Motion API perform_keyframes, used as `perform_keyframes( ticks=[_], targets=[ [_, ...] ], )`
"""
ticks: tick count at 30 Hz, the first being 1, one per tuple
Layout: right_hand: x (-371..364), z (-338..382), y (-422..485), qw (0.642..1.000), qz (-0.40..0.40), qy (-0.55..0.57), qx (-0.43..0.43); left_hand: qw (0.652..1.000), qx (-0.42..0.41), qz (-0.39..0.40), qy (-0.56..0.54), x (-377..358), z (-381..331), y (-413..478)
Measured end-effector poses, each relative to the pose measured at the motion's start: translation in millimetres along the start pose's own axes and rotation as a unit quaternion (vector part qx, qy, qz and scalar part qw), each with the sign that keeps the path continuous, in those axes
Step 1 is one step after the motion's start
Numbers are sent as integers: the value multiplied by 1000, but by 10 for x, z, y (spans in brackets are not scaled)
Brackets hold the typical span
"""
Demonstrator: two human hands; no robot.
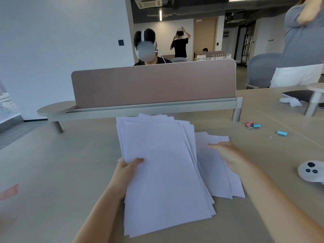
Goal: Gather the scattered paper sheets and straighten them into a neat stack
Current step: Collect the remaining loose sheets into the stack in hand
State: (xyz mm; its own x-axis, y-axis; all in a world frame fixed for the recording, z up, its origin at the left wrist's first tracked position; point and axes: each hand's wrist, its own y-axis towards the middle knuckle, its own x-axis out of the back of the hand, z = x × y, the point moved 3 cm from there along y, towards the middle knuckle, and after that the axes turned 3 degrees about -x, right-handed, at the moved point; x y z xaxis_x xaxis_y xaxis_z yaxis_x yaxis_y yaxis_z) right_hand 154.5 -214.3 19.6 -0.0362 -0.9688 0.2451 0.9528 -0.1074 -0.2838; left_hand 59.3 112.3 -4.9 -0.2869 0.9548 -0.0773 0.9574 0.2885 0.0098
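A: Centre of the frame, the left hand (128,170) grips a fanned bundle of white paper sheets (163,172) by its left edge, thumb on top, fingers tucked underneath

B: And that bundle is far from square: the corners splay out at the top and along the right side, the lower end resting toward the pale wooden tabletop (52,172)

A: Right of centre, the right hand (226,154) is open and flat, fingers pointing left, laid over a few loose white sheets (219,174) lying flat on the table beside the bundle

B: Those loose ones slip partly under the bundle's right edge

A: Upper middle, a dusty-pink desk divider panel (154,85) stands just behind the papers

B: Right side, pink and blue binder clips (252,125) lie scattered, and a white game controller with dark buttons (311,171) sits at the edge, well apart from the sheets
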Motion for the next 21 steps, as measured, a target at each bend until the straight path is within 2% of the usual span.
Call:
perform_keyframes(
  ticks=[4,6,10,13,16,18,21],
  targets=[
    [-47,-28,53,1000,16,17,-14,1000,-23,3,6,-33,10,36],
    [-137,4,95,997,59,39,-6,1000,-18,-1,3,-31,12,37],
    [-381,123,152,991,112,-73,1,999,6,-27,-23,0,27,34],
    [-595,285,101,974,168,-149,-22,997,28,-53,-48,46,25,30],
    [-743,376,73,955,190,-222,-45,996,37,-55,-56,57,2,9],
    [-807,366,43,942,221,-249,-52,996,40,-52,-60,48,-19,-8],
    [-869,343,-101,930,287,-231,-11,996,41,-48,-57,42,-38,-22]
  ],
)
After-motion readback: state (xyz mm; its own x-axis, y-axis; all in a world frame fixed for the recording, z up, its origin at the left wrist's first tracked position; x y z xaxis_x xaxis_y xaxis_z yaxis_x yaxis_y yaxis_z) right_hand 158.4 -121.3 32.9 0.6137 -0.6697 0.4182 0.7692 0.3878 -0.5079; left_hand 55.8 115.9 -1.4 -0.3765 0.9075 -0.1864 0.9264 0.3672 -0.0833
